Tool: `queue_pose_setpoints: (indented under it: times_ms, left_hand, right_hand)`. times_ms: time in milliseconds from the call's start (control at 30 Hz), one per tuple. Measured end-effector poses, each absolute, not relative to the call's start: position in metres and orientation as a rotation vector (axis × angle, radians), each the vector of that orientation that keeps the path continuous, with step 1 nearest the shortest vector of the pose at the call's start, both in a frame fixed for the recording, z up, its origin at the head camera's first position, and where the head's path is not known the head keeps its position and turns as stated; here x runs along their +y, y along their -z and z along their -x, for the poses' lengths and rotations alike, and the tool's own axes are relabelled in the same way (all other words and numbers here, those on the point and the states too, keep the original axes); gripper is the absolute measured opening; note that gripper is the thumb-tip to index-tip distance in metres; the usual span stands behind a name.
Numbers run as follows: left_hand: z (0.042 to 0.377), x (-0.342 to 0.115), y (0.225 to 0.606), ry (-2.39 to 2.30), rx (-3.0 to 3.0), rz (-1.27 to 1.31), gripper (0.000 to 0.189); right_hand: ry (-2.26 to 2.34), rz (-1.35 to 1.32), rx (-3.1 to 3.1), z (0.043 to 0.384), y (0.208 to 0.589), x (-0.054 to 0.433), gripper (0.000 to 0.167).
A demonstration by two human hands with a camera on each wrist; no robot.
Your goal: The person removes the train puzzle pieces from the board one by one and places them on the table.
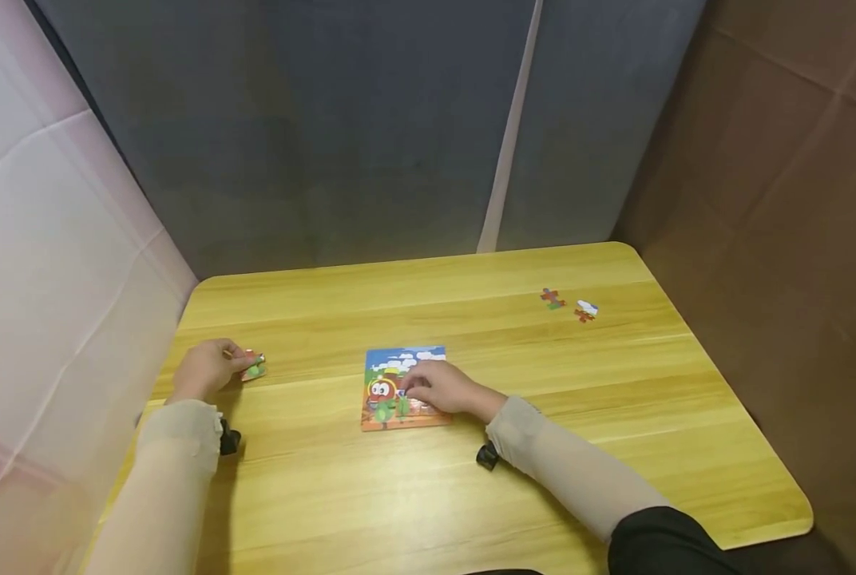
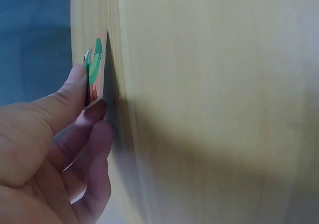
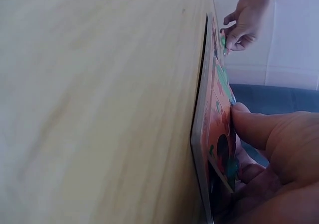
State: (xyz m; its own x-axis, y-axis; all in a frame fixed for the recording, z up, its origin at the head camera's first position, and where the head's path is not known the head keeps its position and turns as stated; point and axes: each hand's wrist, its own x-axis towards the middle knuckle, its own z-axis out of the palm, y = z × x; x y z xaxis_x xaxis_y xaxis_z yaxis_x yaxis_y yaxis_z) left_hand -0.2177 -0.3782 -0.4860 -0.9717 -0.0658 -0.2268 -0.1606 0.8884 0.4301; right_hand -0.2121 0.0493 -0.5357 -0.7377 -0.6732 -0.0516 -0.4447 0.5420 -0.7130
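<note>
The cartoon jigsaw puzzle (image 1: pixel 382 391) is lying on the table (image 1: pixel 306 471), looking mostly assembled. At nine o'clock, the left hand (image 1: pixel 201 371) is pinching a green-and-orange piece (image 2: pixel 95 67); the right hand (image 1: pixel 441 386) is touching the puzzle — grip unclear. Loose pieces (image 1: pixel 552 298) are lying unplaced at two o'clock.

Head view looks down at the tabletop (image 1: pixel 327 503), wrist views closer.

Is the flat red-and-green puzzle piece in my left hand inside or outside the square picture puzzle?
Outside. The left hand pinches the puzzle piece; yellow wood-grain tabletop separates it from the picture puzzle.
</note>
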Motion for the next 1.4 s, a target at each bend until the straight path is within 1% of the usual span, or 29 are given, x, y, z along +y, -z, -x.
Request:
queue_pose_setpoints:
  times_ms: [100, 233, 333, 500, 667, 833, 933, 1000, 1133, 1267, 1400]
  left_hand:
    - [0.220, -0.386, 0.488, -0.612, 2.888, 0.158, 0.045]
    - [0.223, -0.390, 0.490, -0.578, 2.919, 0.144, 0.042]
    - [0.224, -0.391, 0.493, -0.568, 2.923, 0.173, 0.038]
    - [0.222, -0.391, 0.496, -0.536, 2.925, 0.245, 0.038]
    - [0.220, -0.388, 0.493, -0.592, 2.907, 0.254, 0.042]
    - [0.217, -0.383, 0.490, -0.630, 2.921, 0.243, 0.050]
    - [0.214, -0.375, 0.488, -0.633, 2.958, 0.258, 0.054]
    - [0.212, -0.367, 0.487, -0.642, 2.990, 0.251, 0.053]
    - [0.210, -0.342, 0.483, -0.709, 3.041, 0.074, 0.046]
    - [0.213, -0.314, 0.478, -0.773, 2.980, -0.144, 0.045]
    - [0.214, -0.294, 0.480, -0.800, 2.902, -0.245, 0.042]
  right_hand:
    - [0.994, 0.920, 2.471, 0.213, 0.537, 0.048, 0.015]
    - [0.990, 0.905, 2.476, 0.213, 0.537, 0.048, 0.014]
    - [0.992, 0.899, 2.475, 0.213, 0.536, 0.048, 0.014]
    - [0.981, 0.897, 2.485, 0.213, 0.535, 0.048, 0.014]
    - [0.970, 0.887, 2.500, 0.212, 0.535, 0.048, 0.013]
    - [0.984, 0.869, 2.480, 0.211, 0.533, 0.048, 0.016]
    - [1.003, 0.865, 2.466, 0.211, 0.532, 0.047, 0.018]
    - [1.008, 0.871, 2.462, 0.212, 0.533, 0.047, 0.019]
    - [1.053, 0.877, 2.464, 0.213, 0.534, 0.047, 0.019]
    - [1.147, 0.818, 2.486, 0.211, 0.532, 0.048, 0.020]
    - [1.204, 0.756, 2.540, 0.208, 0.527, 0.048, 0.020]
